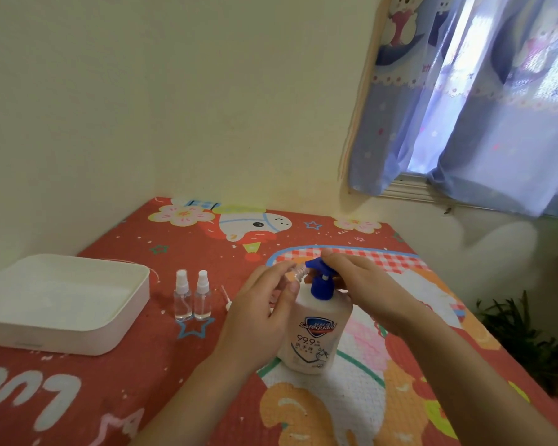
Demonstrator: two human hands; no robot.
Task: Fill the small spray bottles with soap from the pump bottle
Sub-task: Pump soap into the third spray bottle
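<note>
Left hand (264, 312) pinching an uncapped small spray bottle (295, 274) at the blue nozzle, right hand (364, 284) flat on the Safeguard pump bottle (314, 336) head, two capped spray bottles (192, 296) left of it, white tray (78, 317) farther left.

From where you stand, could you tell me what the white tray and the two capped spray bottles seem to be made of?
White tray: probably matte plastic, given its rounded moulded corners and dull, even surface.
Two capped spray bottles: clear glossy bodies you can see through, plastic or glass, I cannot say which; white caps look like plastic.
</note>
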